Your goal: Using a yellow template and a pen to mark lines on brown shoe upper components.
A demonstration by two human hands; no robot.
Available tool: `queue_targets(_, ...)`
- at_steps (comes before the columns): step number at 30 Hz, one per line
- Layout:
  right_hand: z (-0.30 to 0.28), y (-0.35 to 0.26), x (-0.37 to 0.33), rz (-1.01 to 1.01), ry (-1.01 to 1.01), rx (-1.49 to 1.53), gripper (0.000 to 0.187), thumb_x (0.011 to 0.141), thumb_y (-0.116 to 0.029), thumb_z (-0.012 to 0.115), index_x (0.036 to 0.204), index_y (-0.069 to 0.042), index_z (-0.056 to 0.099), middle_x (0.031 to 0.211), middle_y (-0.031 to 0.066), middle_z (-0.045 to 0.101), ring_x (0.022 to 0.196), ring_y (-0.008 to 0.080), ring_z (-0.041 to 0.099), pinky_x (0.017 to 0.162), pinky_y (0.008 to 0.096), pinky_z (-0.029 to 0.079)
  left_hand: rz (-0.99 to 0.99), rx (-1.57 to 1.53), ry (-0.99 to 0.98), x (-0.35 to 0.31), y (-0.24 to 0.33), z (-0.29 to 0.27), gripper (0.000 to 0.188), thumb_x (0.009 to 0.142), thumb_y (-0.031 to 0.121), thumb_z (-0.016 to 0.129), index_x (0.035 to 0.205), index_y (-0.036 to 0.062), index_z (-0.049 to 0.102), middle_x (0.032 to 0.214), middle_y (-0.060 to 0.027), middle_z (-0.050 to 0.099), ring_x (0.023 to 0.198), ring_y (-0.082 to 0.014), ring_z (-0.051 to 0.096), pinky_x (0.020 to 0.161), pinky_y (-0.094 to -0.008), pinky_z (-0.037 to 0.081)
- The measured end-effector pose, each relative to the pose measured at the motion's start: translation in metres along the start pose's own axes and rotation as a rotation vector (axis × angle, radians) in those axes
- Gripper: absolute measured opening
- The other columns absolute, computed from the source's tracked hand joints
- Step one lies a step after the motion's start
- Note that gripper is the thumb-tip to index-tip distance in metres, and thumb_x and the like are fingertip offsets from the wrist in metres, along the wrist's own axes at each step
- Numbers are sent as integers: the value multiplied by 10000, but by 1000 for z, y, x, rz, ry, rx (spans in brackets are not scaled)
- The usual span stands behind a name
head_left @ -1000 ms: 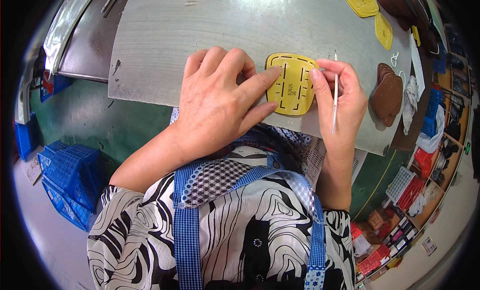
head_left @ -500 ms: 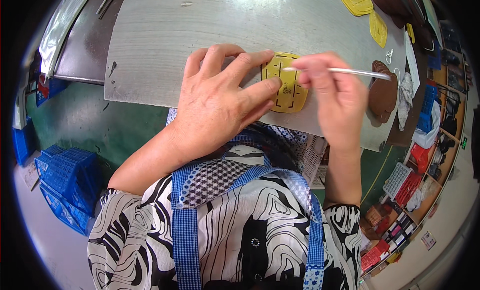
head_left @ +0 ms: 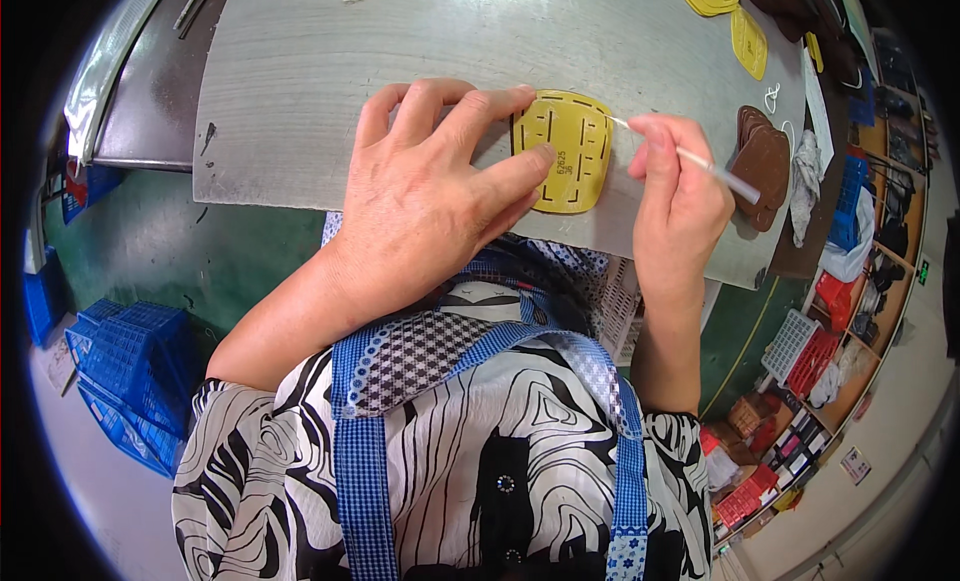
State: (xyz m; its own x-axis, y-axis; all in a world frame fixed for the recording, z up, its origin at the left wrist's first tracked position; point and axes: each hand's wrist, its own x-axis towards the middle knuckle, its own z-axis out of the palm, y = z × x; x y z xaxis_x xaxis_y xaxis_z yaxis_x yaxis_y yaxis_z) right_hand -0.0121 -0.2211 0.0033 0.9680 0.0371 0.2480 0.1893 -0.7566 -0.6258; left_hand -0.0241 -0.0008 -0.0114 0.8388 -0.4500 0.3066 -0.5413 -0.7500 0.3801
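A yellow template (head_left: 578, 151) with rounded corners and rows of short slots lies flat near the front edge of the grey worktable (head_left: 330, 41). A thin dark rim shows along its left side; what lies beneath is hidden. My left hand (head_left: 430, 171) has its fingers spread, with the index fingertip on the template's upper left corner and the thumb on its middle. Between the thumb and fingers of my right hand (head_left: 680, 196) is a slim white pen (head_left: 712, 168), its tip at the template's upper right edge. Brown rounded pieces (head_left: 760, 171) lie stacked beyond that hand.
More yellow templates (head_left: 748, 43) lie at the far right, near a white string (head_left: 771, 98) and dark brown pieces (head_left: 785, 6). A crumpled white cloth (head_left: 806, 191) rests by the table's right edge. Blue crates (head_left: 130, 371) stand on the floor at left; shelves (head_left: 850, 351) line the right.
The pen tip has moved right, from the slots in the template's upper left part to its upper right edge. My left hand stays on the template. The whole view has shifted slightly.
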Motion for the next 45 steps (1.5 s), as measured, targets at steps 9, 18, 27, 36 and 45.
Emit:
queue_targets(9,2,-15,-8,-20,-15,350,171,1053,-126,596,956,-16,684,767,97,637,675,217,620,631,344,475,-11,2,3,1,-1,-2,361,793,283,799,1141,236,716,1366,19,617,1171,-274,548,1044,-448,388)
queue_targets(18,32,-16,8,-215,3,196,107,990,-120,664,930,-32,676,814,121,654,721,311,621,654,401,495,-27,-58,9,4,-3,-1,502,754,296,820,1196,141,640,1341,15,645,1165,-281,554,1050,-453,386)
queue_targets(27,6,-24,-26,-126,-178,174,107,1003,-108,632,938,-28,663,800,114,619,718,303,611,636,387,478,-21,-44,19,3,-5,0,481,772,310,812,1174,121,630,1354,17,650,1149,-280,556,1043,-444,387)
queue_targets(36,24,-15,1,-191,7,135,145,1024,-130,616,946,-21,670,809,117,637,720,307,613,649,391,484,-21,-32,5,4,-3,1,480,785,339,804,1181,132,628,1351,17,642,1160,-281,546,1046,-447,386)
queue_targets(45,-4,-22,-42,-174,-183,114,141,1015,-123,614,920,-32,661,803,123,598,722,296,592,650,400,466,-22,-15,-5,3,-4,0,465,802,327,791,1202,144,641,1360,21,632,1166,-278,543,1047,-445,391)
